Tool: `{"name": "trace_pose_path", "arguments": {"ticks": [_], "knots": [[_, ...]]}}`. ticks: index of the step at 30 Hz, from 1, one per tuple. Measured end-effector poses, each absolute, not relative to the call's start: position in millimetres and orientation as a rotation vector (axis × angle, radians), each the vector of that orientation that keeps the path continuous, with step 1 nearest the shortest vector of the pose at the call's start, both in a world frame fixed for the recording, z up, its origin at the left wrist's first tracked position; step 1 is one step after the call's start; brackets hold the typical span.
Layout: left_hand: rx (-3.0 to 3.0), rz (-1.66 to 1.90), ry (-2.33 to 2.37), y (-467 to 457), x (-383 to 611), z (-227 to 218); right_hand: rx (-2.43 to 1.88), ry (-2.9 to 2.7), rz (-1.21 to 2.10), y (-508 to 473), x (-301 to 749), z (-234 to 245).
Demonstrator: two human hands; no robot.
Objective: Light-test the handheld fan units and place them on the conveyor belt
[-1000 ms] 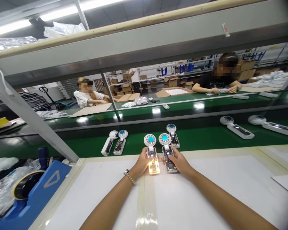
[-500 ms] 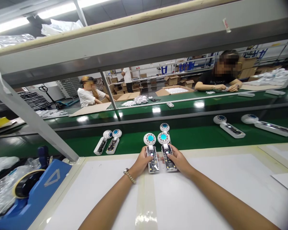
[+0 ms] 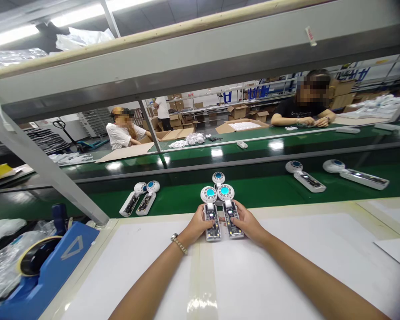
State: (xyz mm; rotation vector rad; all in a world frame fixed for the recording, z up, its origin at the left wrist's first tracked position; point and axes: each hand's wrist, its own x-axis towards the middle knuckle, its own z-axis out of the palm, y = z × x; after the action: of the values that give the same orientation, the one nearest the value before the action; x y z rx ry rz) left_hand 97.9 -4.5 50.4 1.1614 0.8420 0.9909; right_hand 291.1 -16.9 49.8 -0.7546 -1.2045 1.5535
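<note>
My left hand point(image 3: 198, 225) grips a white handheld fan point(image 3: 211, 222) by its transparent handle, which shows a circuit board inside. My right hand point(image 3: 248, 223) holds a matching fan point(image 3: 230, 218) the same way, with a thumb on the handle. Both round heads, with blue centres, lean out over the green conveyor belt point(image 3: 260, 195). The handles rest near the belt's edge, side by side and almost touching. Just behind them, a third fan point(image 3: 218, 178) lies on the belt.
Two pairs of fans lie on the belt, at left point(image 3: 138, 198) and right point(image 3: 340, 175). A white-covered bench point(image 3: 120, 271) is under my arms, with a blue taping machine point(image 3: 62, 253) at left. A grey beam point(image 3: 186, 66) crosses above; two co-workers point(image 3: 306, 100) sit beyond.
The orange glow in the left-hand fan's handle has gone. The fans on the belt have moved left, and my hands have brought the two held fans closer together.
</note>
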Motion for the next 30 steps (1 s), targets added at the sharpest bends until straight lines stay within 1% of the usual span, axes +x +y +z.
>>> {"name": "trace_pose_path", "arguments": {"ticks": [13, 30], "knots": [[1.136, 0.986, 0.821, -4.4, 97.7, 51.9, -0.767, -1.205, 1.551, -14.3, 292.0, 43.5], [1.109, 0.963, 0.806, -7.4, 100.6, 60.7, -0.760, -1.153, 1.583, -17.9, 291.2, 50.8]]}}
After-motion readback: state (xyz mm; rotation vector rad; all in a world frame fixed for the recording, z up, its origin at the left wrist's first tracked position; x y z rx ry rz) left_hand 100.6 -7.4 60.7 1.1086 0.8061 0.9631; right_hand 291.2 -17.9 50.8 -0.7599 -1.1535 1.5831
